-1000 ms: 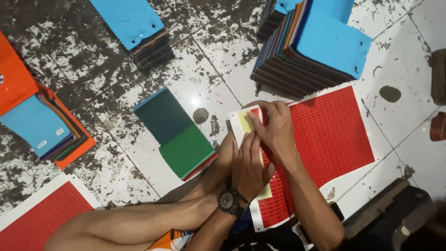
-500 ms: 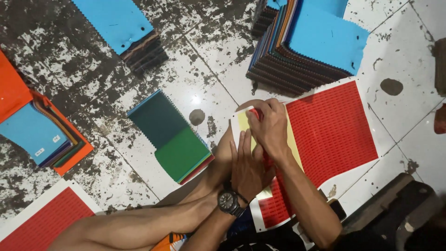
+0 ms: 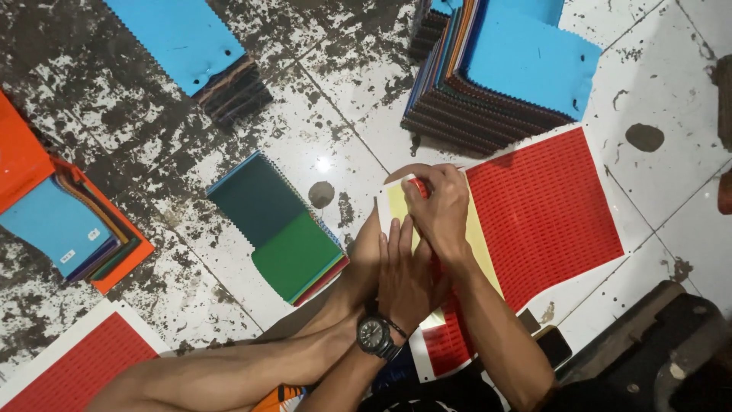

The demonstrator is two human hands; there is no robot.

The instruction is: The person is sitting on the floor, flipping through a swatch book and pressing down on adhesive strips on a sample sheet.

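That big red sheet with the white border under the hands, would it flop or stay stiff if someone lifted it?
The red sheet would probably flop: it lies thin and flat on the floor, and its near edge already peels back to pale yellow backing under the right hand. It looks light. The left hand pressing on it suggests it slides easily.

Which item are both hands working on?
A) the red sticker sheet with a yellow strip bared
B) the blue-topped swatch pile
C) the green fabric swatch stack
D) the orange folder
A: the left hand and right hand both press on the red sticker sheet, at its yellow strip.
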